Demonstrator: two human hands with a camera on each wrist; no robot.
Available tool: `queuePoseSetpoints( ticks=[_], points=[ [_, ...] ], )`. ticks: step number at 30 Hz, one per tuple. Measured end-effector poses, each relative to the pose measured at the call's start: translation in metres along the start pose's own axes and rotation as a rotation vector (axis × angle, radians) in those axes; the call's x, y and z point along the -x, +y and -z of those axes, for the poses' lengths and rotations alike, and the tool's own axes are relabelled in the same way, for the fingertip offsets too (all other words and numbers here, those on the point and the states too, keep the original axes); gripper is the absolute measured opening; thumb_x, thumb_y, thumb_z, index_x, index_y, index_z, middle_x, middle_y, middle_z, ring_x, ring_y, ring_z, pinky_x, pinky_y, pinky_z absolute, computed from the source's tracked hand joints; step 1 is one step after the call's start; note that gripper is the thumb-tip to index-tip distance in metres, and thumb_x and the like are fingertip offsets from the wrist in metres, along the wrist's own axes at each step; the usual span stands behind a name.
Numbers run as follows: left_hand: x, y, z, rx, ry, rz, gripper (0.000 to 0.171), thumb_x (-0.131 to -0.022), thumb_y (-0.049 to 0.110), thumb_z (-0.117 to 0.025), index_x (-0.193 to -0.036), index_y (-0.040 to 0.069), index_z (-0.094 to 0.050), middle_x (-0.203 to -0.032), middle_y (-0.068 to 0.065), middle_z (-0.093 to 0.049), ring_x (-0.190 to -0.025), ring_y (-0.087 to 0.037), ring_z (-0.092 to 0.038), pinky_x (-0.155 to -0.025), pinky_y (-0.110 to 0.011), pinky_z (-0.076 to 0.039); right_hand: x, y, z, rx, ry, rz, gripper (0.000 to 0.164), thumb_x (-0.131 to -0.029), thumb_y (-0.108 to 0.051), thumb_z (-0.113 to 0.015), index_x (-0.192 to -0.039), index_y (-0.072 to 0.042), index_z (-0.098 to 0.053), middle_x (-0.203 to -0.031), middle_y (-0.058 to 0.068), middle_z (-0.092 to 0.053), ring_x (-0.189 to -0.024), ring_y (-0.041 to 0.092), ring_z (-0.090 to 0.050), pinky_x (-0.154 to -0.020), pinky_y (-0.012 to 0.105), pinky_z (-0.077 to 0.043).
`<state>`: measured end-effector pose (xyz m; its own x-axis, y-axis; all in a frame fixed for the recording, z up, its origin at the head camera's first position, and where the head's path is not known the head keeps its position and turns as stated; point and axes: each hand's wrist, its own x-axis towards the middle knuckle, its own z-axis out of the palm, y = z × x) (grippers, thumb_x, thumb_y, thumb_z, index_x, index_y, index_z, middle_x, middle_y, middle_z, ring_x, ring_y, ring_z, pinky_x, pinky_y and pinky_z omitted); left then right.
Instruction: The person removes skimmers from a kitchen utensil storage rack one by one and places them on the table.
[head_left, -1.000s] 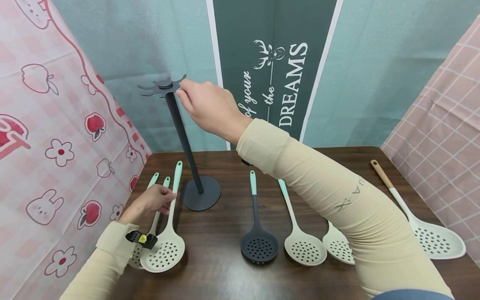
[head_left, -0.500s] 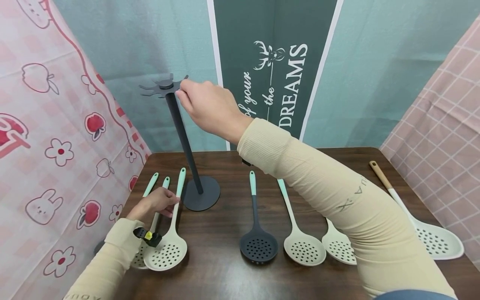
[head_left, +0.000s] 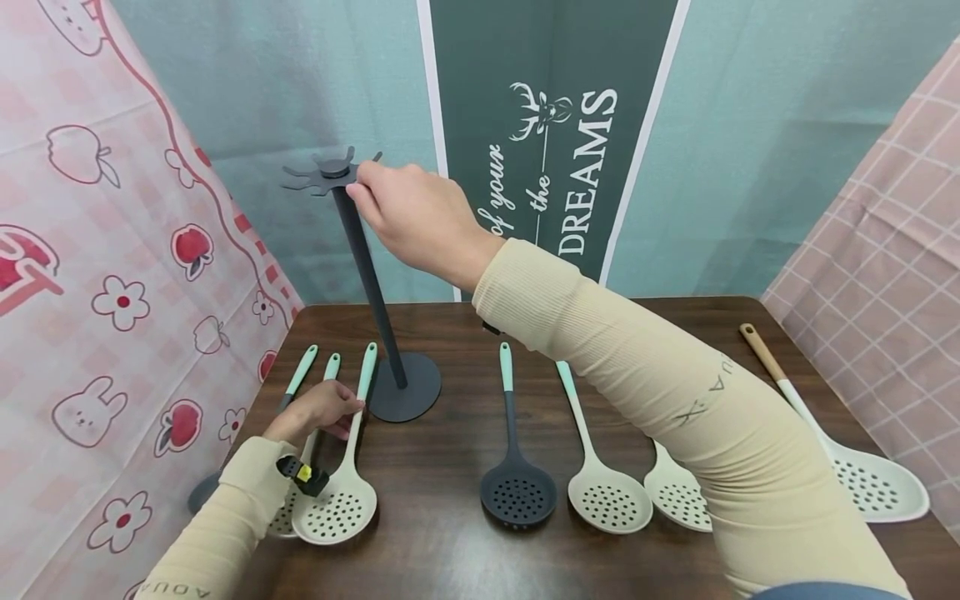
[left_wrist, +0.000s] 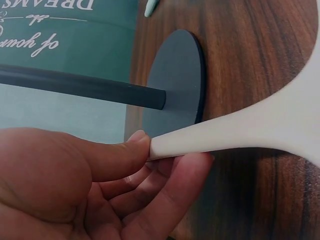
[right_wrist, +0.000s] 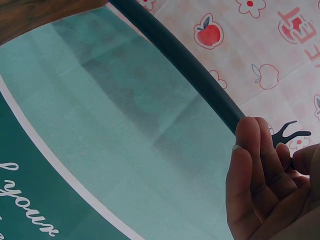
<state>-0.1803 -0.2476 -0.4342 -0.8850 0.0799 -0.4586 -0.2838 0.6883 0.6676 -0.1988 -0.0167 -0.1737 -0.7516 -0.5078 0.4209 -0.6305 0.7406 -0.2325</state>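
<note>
My left hand [head_left: 322, 408] pinches the handle of a white skimmer [head_left: 334, 510] with a mint grip, thumb on one side and fingertips on the other, as the left wrist view shows. The skimmer's perforated head points toward me, and its handle lies just left of the stand's round base. My right hand [head_left: 420, 212] holds the hooked top of a dark utensil stand [head_left: 367, 275] between curled fingers and thumb. In the right wrist view, one forked hook [right_wrist: 290, 132] sticks out past the fingers. The part of the top under the right hand is hidden.
A second white skimmer [head_left: 283, 521] and a dark utensil [head_left: 202, 493] lie partly hidden by the left arm. Right of centre are a dark skimmer [head_left: 517, 496], a white skimmer [head_left: 610, 497], another [head_left: 678, 497] under the right arm, and a wooden-handled skimmer [head_left: 873, 479].
My left hand and its skimmer have shifted slightly right, and the handle's tip has come down nearer me. The stand's hooks have turned a little. My right hand stays almost in place.
</note>
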Motion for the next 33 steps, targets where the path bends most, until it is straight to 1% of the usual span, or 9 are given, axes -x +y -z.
queuePoseSetpoints(
  ticks=[5,11,18,21,24,27,30,33],
  points=[
    [-0.002,0.000,-0.003,0.015,-0.017,0.028,0.022,-0.105,0.009,-0.054,-0.099,-0.008,-0.067,-0.082,-0.012,-0.063,-0.063,-0.015,-0.067,-0.063,-0.033,-0.060,0.000,0.000,0.000,0.010,0.003,0.002,0.034,-0.111,-0.035,-0.034,-0.091,-0.016,-0.053,-0.071,-0.002,-0.046,-0.062,0.014,-0.045,-0.055,0.027,-0.035],
    [-0.004,-0.001,-0.005,0.037,-0.031,0.024,0.020,-0.105,0.007,-0.054,-0.099,-0.009,-0.065,-0.082,-0.011,-0.061,-0.062,-0.015,-0.066,-0.063,-0.032,-0.060,0.000,0.000,0.000,0.007,0.006,0.004,0.033,-0.111,-0.035,-0.034,-0.090,-0.016,-0.052,-0.070,-0.001,-0.045,-0.062,0.014,-0.044,-0.055,0.026,-0.034],
    [-0.008,-0.007,-0.006,0.029,-0.037,0.044,0.018,-0.104,0.008,-0.056,-0.098,-0.007,-0.064,-0.082,-0.012,-0.060,-0.061,-0.015,-0.066,-0.062,-0.031,-0.060,0.000,0.000,0.000,0.003,-0.002,0.001,0.033,-0.111,-0.035,-0.034,-0.090,-0.016,-0.052,-0.071,-0.001,-0.046,-0.062,0.014,-0.045,-0.056,0.026,-0.035],
    [-0.009,-0.008,-0.006,0.024,-0.039,0.041,0.019,-0.104,0.008,-0.055,-0.096,-0.006,-0.064,-0.082,-0.012,-0.060,-0.061,-0.015,-0.065,-0.062,-0.031,-0.060,0.000,0.000,0.001,0.008,-0.007,-0.002,0.033,-0.111,-0.034,-0.034,-0.090,-0.016,-0.051,-0.071,-0.001,-0.046,-0.062,0.014,-0.045,-0.056,0.027,-0.035],
    [-0.010,-0.008,-0.006,-0.013,-0.035,0.034,0.021,-0.104,0.010,-0.056,-0.089,-0.003,-0.062,-0.078,-0.012,-0.061,-0.058,-0.015,-0.065,-0.060,-0.030,-0.059,0.000,0.000,0.001,0.012,-0.009,-0.002,0.033,-0.111,-0.034,-0.034,-0.090,-0.016,-0.051,-0.071,-0.001,-0.046,-0.062,0.014,-0.045,-0.056,0.027,-0.035],
    [-0.011,-0.007,-0.006,-0.054,-0.013,0.050,0.024,-0.104,0.012,-0.058,-0.084,-0.001,-0.061,-0.075,-0.010,-0.061,-0.057,-0.015,-0.064,-0.058,-0.030,-0.058,0.000,0.001,0.001,0.011,-0.010,0.000,0.033,-0.111,-0.034,-0.034,-0.091,-0.016,-0.051,-0.071,-0.002,-0.046,-0.062,0.014,-0.045,-0.056,0.027,-0.035],
    [-0.011,-0.006,-0.007,-0.088,0.009,0.067,0.023,-0.103,0.013,-0.059,-0.086,-0.001,-0.064,-0.075,-0.011,-0.063,-0.058,-0.015,-0.064,-0.057,-0.030,-0.058,0.001,0.002,0.001,0.014,-0.007,0.005,0.033,-0.111,-0.034,-0.034,-0.090,-0.016,-0.051,-0.070,-0.002,-0.046,-0.062,0.014,-0.045,-0.056,0.027,-0.035],
    [-0.012,-0.005,-0.007,-0.093,0.019,0.083,0.022,-0.103,0.013,-0.060,-0.089,-0.002,-0.065,-0.075,-0.011,-0.064,-0.058,-0.015,-0.065,-0.058,-0.030,-0.058,0.002,0.003,0.000,0.020,0.000,0.012,0.033,-0.111,-0.034,-0.034,-0.088,-0.016,-0.049,-0.069,-0.002,-0.044,-0.060,0.014,-0.043,-0.054,0.027,-0.033]
  ],
)
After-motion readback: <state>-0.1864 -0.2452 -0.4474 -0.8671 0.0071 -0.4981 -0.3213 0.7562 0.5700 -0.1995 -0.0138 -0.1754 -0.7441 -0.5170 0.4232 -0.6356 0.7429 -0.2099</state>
